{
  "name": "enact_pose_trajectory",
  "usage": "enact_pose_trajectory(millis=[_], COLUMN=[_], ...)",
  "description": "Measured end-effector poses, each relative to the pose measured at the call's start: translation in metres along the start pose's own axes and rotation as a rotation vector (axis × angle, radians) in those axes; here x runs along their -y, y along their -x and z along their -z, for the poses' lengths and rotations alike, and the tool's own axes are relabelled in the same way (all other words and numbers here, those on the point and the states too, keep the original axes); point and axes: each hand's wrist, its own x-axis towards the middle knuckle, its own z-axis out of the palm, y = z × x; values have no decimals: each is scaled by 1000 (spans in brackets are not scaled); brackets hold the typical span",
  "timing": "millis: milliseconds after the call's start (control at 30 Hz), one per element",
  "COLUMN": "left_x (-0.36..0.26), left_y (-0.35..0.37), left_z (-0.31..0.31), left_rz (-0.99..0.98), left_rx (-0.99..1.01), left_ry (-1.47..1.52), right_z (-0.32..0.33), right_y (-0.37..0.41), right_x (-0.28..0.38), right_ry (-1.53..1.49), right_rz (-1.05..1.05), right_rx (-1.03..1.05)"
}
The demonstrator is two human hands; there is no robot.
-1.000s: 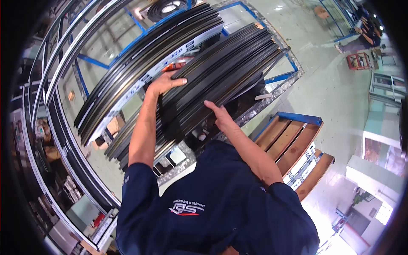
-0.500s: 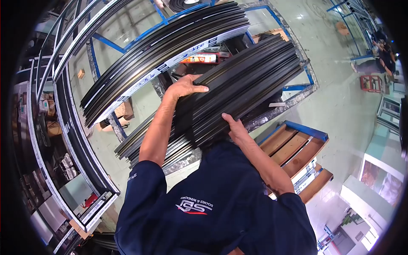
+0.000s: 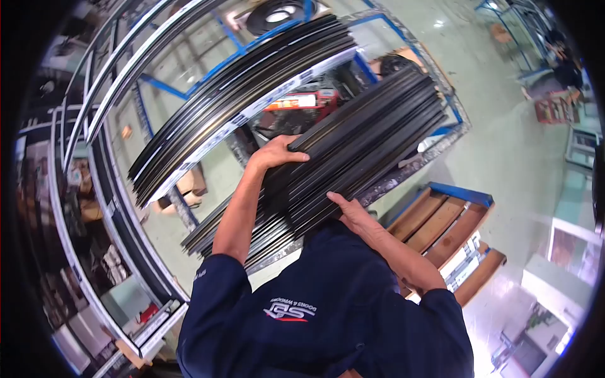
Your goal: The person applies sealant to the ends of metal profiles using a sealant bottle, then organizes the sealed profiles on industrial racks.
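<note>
left grip (image 3: 275,153) and right grip (image 3: 353,212) pinch opposite edges of the dark strips (image 3: 368,132), with room between these and the labelled stack (image 3: 249,88).

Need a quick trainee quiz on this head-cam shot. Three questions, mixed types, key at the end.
1. Multiple choice: what are the left hand and right hand on?
A) a black coil
B) a bundle of dark strips
C) a red crate
2. True or false: the left hand is nearer than the right hand to the white marked strip.
3. Fill in: the shirt with the logo is dark ____.

Key: 1. B; 2. True; 3. blue
</note>
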Motion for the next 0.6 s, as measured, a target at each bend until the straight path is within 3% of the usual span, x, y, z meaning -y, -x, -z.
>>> enact_pose_trajectory(millis=[100,167,233,367,400,500,600], left_x=[-41,1,-11,-10,-32,-61,-51], left_y=[20,0,-2,-11,-4,-4,-8], left_z=[7,9,6,-55,-67,-104,-135], left_rz=[116,105,192,-14,30,-29,-267], left_rx=[-26,12,55,-684,-721,-840,-859], left_ry=[-210,-219,-261,-502,-488,-849,-754], right_z=[12,33,62,146,180,298,415], right_y=[2,-1,15,87,107,191,278], right_x=[0,-2,5,26,26,3,-59], right_ry=[10,-1,58,-30,-96,-246,-318], right_rz=[-24,-39,0,342,438,734,928], right_rx=[87,148,178,241,194,-188,-879])
